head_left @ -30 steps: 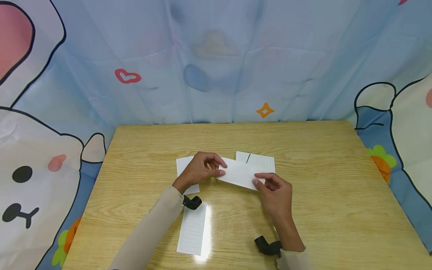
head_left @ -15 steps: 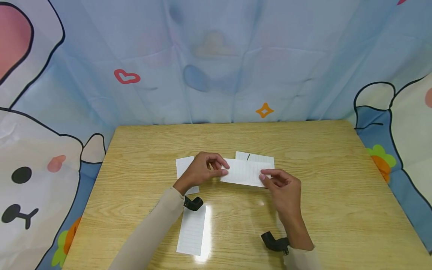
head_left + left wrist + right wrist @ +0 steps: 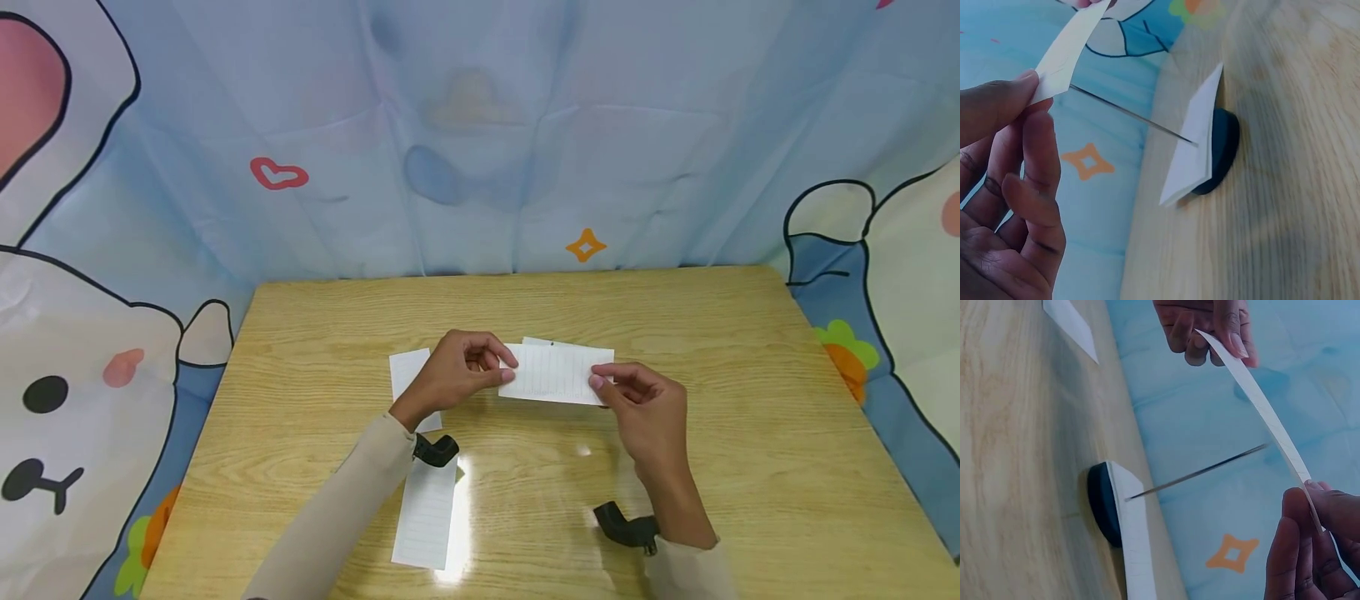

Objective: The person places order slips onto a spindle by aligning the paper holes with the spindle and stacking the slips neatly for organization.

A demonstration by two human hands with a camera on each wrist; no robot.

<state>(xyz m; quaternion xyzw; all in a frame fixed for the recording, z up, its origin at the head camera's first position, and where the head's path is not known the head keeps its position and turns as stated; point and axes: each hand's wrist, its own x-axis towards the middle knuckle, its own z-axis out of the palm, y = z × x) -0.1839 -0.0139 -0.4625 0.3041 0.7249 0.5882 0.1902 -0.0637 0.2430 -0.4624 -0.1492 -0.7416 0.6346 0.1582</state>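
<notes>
A lined white paper slip [image 3: 555, 373] is held level between both hands. My left hand [image 3: 467, 367] pinches its left end between thumb and fingers, and my right hand [image 3: 651, 412] pinches the right end. Beyond it stands a receipt spike with a dark round base [image 3: 1229, 147] and a thin metal rod [image 3: 1135, 117]. Paper slips [image 3: 1192, 153] lie low on the rod, pierced by it. In the right wrist view the rod's tip comes right up near the underside of the held slip [image 3: 1266, 415], which bows slightly. From the head view the slip hides most of the spike.
On the wooden table [image 3: 750, 467], one lined slip [image 3: 423, 521] lies at the front left. Another slip [image 3: 407, 375] lies behind it, partly under the left forearm and hand. A printed blue curtain [image 3: 480, 208] hangs behind the table's far edge.
Both hands have carried the slip to the right and slightly away, the right hand moving most. The slip has turned from slanted to nearly level and now covers more of the spiked slips.
</notes>
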